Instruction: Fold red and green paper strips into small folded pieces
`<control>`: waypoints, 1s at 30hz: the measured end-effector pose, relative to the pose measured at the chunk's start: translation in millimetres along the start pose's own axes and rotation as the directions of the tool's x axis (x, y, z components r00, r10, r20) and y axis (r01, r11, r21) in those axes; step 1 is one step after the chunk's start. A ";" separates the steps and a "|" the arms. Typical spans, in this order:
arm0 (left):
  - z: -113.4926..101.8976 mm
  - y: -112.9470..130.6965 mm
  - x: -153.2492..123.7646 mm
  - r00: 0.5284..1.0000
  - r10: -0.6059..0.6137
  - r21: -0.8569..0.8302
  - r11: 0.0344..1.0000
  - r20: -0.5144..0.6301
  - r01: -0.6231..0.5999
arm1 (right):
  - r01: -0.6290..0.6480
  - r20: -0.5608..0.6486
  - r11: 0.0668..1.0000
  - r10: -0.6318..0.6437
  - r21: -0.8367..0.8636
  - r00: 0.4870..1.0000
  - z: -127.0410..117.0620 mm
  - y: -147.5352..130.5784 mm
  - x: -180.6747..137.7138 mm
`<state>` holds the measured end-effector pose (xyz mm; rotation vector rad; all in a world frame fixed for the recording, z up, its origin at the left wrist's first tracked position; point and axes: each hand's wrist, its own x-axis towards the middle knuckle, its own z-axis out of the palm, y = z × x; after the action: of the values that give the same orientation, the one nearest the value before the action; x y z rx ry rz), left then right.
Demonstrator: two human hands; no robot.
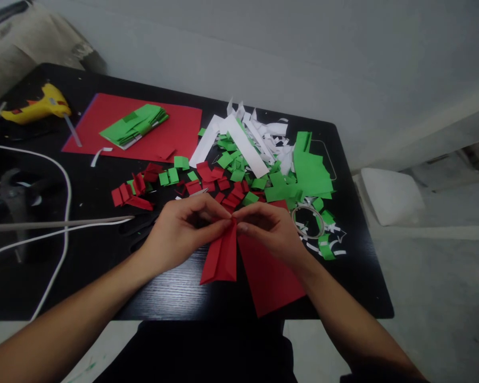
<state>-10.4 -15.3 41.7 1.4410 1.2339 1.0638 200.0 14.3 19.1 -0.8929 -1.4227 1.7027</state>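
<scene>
A creased strip of red paper (221, 258) hangs between my hands, its folded length pointing toward me. My left hand (187, 226) pinches its far end between thumb and fingertips. Close beside it, my right hand (267, 226) pinches the same end, fingertips almost meeting the left ones. Beneath my right hand lies a flat red sheet (269, 276) on the black table (159, 292). Just past my fingers are small folded red paper pieces (233, 197), partly hidden by the hands.
Green paper pieces (313, 173) and white strips (245, 146) are heaped at the back. A metal ring (308, 221) lies right. Folded green paper (135, 125) rests on a large red sheet (179, 125). A yellow glue gun (43, 106) and white cable (67, 197) are left.
</scene>
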 end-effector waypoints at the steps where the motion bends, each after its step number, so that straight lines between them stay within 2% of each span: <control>1: -0.3 -0.3 0.1 1.000 -0.004 0.003 1.000 0.010 0.004 | -0.006 0.003 1.000 0.006 -0.009 1.000 -0.2 -0.5 0.0; 9: -1.0 -2.5 0.1 0.997 0.024 0.078 0.997 0.077 -0.030 | -0.023 0.003 0.993 0.024 -0.114 1.000 3.1 -7.0 -0.7; 15: -1.6 -4.7 -0.2 0.991 0.065 0.161 0.983 0.117 -0.083 | -0.111 -0.012 0.989 0.110 -0.093 0.994 4.5 -12.3 -0.1; 22: -4.1 -6.3 -1.4 0.985 0.083 0.232 0.966 0.153 -0.117 | -0.201 0.050 0.972 0.208 -0.121 0.977 3.5 -21.7 2.7; 30: -4.3 -6.6 -1.1 0.980 0.097 0.259 0.956 0.173 -0.140 | -0.255 -0.032 0.944 0.254 -0.210 0.967 5.8 -30.7 7.4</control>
<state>-16.0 -15.4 36.1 1.7931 1.2238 0.8624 194.4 21.7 49.9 -1.2446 -1.5628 1.7529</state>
